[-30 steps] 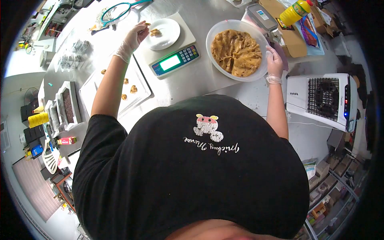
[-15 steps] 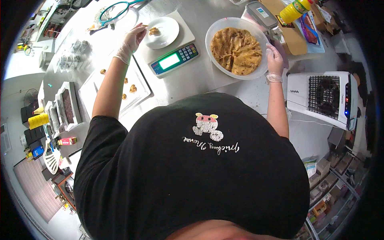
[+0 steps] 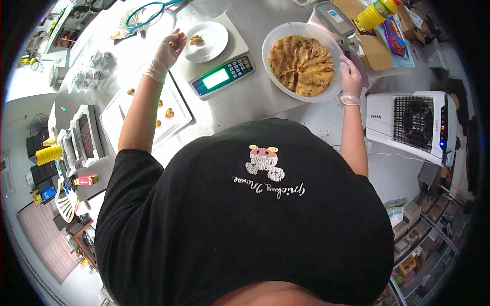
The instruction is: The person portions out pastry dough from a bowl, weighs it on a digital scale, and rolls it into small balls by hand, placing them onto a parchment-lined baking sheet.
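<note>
My left hand (image 3: 166,55), in a clear glove, pinches a lump of cookie dough (image 3: 176,43) just left of a white plate (image 3: 217,43). Another small dough piece (image 3: 195,40) lies on that plate, which rests on a digital scale (image 3: 239,48) with a lit green display. At the right, my gloved right hand (image 3: 351,76) grips the rim of a big translucent bowl (image 3: 266,60). Brown cookie dough (image 3: 302,64) with dark bits fills much of it. Several dough lumps (image 3: 169,113) sit on a lined tray (image 3: 185,109) below my left forearm.
A teal-rimmed strainer (image 3: 148,18) lies beyond my left hand. Behind the bowl are a lidded container (image 3: 334,19), a cardboard box (image 3: 375,51) and a yellow bottle (image 3: 377,14). A white air cooler (image 3: 408,127) stands on the floor to the right.
My left hand has turned and drawn slightly back from the plate, so the dough in its fingers shows more. The right hand stays at the bowl's rim.
</note>
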A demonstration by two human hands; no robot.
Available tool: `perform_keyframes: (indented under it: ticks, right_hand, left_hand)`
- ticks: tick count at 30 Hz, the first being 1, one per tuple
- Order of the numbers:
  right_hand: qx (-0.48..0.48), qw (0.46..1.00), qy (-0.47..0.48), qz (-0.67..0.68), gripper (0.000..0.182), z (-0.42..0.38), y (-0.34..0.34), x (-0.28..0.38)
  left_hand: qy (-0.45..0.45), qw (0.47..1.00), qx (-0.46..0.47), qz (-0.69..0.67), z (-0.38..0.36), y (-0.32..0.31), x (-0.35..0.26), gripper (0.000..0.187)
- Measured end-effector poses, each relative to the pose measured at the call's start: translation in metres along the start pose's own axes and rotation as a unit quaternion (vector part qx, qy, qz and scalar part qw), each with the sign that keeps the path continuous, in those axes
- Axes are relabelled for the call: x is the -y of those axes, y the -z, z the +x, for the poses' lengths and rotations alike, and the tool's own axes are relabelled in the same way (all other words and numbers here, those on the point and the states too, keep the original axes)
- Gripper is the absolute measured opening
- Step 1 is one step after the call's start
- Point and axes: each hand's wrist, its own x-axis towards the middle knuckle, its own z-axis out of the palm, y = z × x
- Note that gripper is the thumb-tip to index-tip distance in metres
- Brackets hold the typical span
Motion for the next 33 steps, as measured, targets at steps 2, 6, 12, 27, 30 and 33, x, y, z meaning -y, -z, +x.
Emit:
perform_keyframes:
  ticks: [2, 6, 12, 27, 30, 33]
  right_hand:
    - [0.028, 0.998, -0.053, 0.01, 0.029, 0.0, 0.002, 0.003]
    - [0.024, 0.998, -0.052, -0.003, 0.03, -0.001, 0.003, 0.009]
    - [0.013, 1.0, -0.024, 0.014, 0.031, -0.001, 0.002, 0.007]
    - [0.009, 0.999, -0.045, 0.017, 0.031, -0.002, 0.001, 0.006]
    - [0.016, 0.998, -0.051, 0.019, 0.031, -0.001, 0.0, 0.003]
    - [0.011, 0.999, -0.036, 0.02, 0.031, 0.0, 0.001, 0.002]
  left_hand:
    - [0.023, 0.999, 0.012, -0.033, 0.002, 0.001, 0.001, 0.034]
    - [0.012, 0.999, 0.0, 0.035, -0.002, -0.003, 0.003, 0.032]
    - [-0.006, 0.989, -0.001, 0.145, -0.013, -0.023, -0.001, 0.026]
    - [-0.032, 0.938, -0.011, 0.346, 0.015, -0.02, 0.01, 0.024]
    - [-0.084, 0.847, -0.019, 0.525, 0.021, -0.021, 0.019, 0.023]
    - [-0.169, 0.725, -0.046, 0.666, 0.014, -0.026, 0.02, 0.021]
